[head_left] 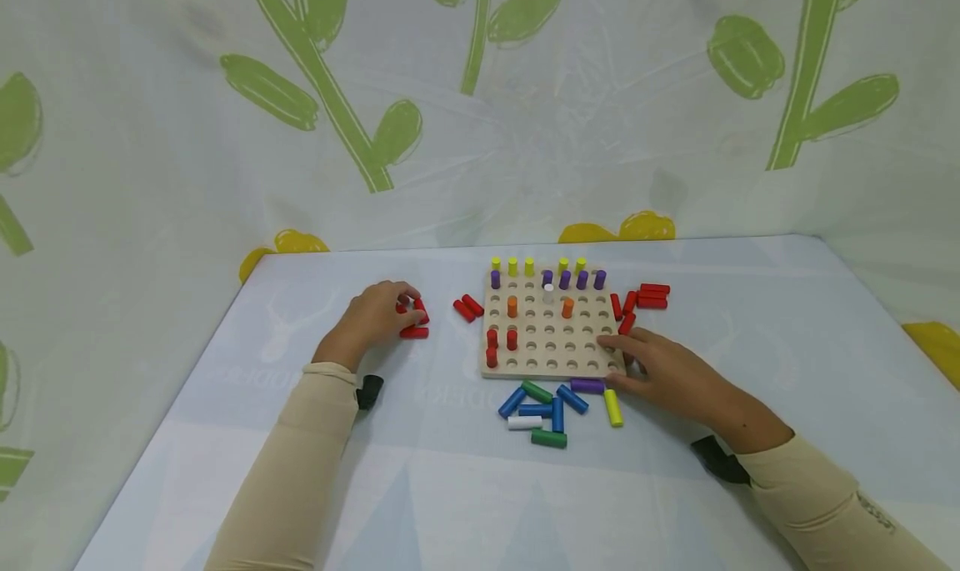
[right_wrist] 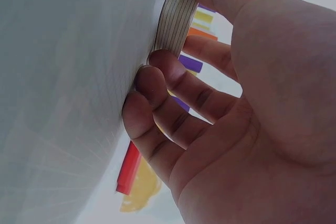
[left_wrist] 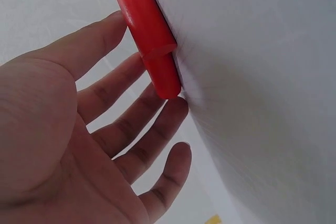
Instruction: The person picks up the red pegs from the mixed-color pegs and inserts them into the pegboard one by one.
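Note:
A wooden pegboard (head_left: 555, 375) has yellow, purple, orange, red and white pegs standing in some of its holes. My right hand (head_left: 671, 375) holds its near right corner, thumb at the front edge, index finger over the top; in the right wrist view the other fingers (right_wrist: 149, 85) bend along the side. Left of the board, my left hand (head_left: 375, 314) reaches over several red pegs (head_left: 414, 333) lying on the table. In the left wrist view its thumb touches a red peg (left_wrist: 142, 14), and the fingers (left_wrist: 152, 135) spread loosely beside it.
Two red pegs (head_left: 468, 306) lie between my left hand and the board. More red pegs (head_left: 652, 302) lie to its right. Before the board are loose blue pegs (head_left: 557, 414), green pegs (head_left: 549, 438), a white peg (head_left: 525, 423), a purple peg (head_left: 587, 386) and a yellow peg (head_left: 613, 408).

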`<state>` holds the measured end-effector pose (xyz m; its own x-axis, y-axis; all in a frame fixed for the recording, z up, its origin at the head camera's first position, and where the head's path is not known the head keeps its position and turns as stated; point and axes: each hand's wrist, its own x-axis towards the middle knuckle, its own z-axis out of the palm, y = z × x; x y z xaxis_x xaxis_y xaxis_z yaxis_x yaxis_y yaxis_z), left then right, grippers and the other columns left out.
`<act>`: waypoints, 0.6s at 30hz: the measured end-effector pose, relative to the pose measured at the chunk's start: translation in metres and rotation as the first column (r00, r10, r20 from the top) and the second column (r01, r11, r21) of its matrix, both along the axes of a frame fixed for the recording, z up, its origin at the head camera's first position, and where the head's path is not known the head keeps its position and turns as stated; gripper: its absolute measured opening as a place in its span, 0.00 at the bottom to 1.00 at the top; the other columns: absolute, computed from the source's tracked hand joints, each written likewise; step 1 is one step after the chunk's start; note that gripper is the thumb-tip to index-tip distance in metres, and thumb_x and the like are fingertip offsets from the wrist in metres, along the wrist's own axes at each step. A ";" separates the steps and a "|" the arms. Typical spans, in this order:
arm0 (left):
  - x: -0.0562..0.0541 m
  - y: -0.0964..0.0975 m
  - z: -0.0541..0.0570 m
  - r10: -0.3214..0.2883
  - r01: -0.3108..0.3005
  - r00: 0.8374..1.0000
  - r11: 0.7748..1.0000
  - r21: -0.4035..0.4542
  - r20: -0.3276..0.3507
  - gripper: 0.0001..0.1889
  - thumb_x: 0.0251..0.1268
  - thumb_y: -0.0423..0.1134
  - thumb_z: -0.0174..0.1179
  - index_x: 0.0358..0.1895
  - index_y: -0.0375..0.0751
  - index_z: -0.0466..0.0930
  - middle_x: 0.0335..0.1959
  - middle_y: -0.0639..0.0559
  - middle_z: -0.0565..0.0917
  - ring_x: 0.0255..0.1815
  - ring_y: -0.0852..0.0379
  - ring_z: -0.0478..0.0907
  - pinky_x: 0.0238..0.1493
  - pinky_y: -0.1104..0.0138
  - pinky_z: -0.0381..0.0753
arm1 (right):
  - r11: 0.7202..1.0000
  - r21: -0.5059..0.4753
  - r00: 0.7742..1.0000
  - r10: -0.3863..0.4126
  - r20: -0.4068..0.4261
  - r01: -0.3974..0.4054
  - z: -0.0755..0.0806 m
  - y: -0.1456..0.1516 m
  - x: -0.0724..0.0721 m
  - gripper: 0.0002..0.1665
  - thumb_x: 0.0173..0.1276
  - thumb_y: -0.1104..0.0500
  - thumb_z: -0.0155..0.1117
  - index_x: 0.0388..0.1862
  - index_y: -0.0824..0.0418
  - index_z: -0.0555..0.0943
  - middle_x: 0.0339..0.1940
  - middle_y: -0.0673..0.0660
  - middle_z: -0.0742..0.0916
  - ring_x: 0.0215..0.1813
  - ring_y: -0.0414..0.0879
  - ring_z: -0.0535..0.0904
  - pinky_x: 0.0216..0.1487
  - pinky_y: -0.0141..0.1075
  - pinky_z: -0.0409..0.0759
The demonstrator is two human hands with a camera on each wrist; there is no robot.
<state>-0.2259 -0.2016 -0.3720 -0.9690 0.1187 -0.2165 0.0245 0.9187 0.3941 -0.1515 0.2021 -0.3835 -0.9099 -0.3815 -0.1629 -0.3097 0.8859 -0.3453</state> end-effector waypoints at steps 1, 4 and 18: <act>0.000 0.000 0.000 0.002 -0.002 1.000 1.000 0.001 -0.001 0.20 0.68 0.46 0.63 0.60 0.44 0.78 0.53 0.44 0.81 0.53 0.46 0.76 0.57 0.51 0.77 | 1.000 0.000 1.000 0.001 -0.002 -0.001 0.000 0.000 0.000 0.39 0.63 0.46 0.73 0.72 0.52 0.73 0.56 0.62 0.81 0.51 0.51 0.78 0.54 0.52 0.84; 0.001 0.000 -0.001 -0.002 0.002 1.000 1.000 -0.002 -0.007 0.21 0.69 0.46 0.63 0.61 0.43 0.78 0.54 0.43 0.81 0.53 0.46 0.76 0.56 0.52 0.78 | 1.000 0.001 1.000 -0.002 -0.003 0.002 -0.001 0.000 0.001 0.39 0.63 0.46 0.73 0.72 0.51 0.73 0.55 0.61 0.81 0.50 0.50 0.78 0.54 0.51 0.84; 0.001 0.002 -0.002 0.007 -0.006 1.000 1.000 -0.008 0.004 0.22 0.67 0.47 0.65 0.61 0.43 0.79 0.53 0.44 0.81 0.51 0.47 0.76 0.50 0.58 0.82 | 1.000 0.002 1.000 -0.015 0.009 0.015 -0.001 -0.001 0.000 0.39 0.63 0.46 0.73 0.72 0.52 0.73 0.55 0.62 0.81 0.50 0.51 0.78 0.53 0.51 0.85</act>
